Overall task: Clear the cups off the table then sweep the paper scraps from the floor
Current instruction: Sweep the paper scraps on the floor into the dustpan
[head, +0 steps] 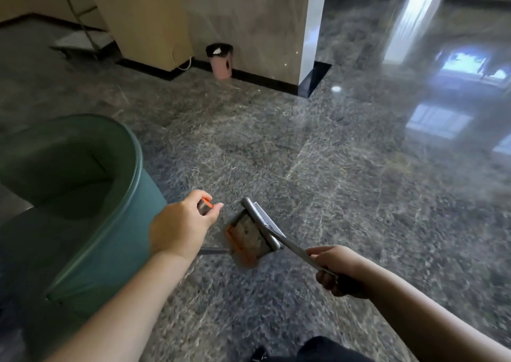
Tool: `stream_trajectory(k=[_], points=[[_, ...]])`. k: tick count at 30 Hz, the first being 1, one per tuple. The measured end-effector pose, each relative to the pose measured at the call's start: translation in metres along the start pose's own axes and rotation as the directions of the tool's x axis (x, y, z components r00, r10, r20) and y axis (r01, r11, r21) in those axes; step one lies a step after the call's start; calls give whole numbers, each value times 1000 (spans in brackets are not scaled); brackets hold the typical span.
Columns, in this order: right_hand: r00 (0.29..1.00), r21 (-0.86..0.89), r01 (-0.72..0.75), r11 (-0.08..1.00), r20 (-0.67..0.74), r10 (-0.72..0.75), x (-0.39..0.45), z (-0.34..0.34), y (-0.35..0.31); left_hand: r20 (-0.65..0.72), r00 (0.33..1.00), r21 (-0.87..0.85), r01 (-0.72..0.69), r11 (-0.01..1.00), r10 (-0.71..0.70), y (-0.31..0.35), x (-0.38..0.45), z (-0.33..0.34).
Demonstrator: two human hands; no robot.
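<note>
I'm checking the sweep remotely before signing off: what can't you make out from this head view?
- Dustpan contents: motion blur; scraps cannot be told from its surface.
- Broom head: blurred; bristles unclear.
- Left hand grips an orange-tipped handle; its shaft is hidden by the hand.
- Pink bin: too small to identify its white contents.
- Table and cups: out of frame.
- Floor behind the green armchair: hidden.

One dustpan, one broom, two bins.

The single head-worn camera looked forward and steeply down from standing height at the near floor, wide-angled, a wall beyond.
</note>
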State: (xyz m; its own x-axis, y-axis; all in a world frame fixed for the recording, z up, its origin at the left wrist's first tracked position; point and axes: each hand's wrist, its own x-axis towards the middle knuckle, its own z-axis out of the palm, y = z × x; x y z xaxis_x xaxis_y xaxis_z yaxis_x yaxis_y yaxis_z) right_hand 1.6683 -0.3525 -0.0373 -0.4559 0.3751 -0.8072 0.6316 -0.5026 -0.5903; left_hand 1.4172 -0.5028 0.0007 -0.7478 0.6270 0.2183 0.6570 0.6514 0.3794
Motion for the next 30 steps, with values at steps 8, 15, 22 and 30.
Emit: stream_trajectory(k=[8, 15, 22, 30], points=[[999, -25, -3, 1000, 32, 4, 112, -32, -138, -2, 1000, 50, 21, 999, -21, 8, 170, 50], [997, -75, -25, 997, 73, 30, 207, -78, -283, -51, 995, 40, 90, 995, -88, 27, 316, 94], [996, -136, -8, 991, 88, 20, 286, -101, -409, -140, 984, 48, 114, 992, -106, 37, 441, 121], [995, -135, -9, 991, 93, 21, 400, -106, -536, -64, 984, 38, 169, 985, -166, 21, 607, 163]])
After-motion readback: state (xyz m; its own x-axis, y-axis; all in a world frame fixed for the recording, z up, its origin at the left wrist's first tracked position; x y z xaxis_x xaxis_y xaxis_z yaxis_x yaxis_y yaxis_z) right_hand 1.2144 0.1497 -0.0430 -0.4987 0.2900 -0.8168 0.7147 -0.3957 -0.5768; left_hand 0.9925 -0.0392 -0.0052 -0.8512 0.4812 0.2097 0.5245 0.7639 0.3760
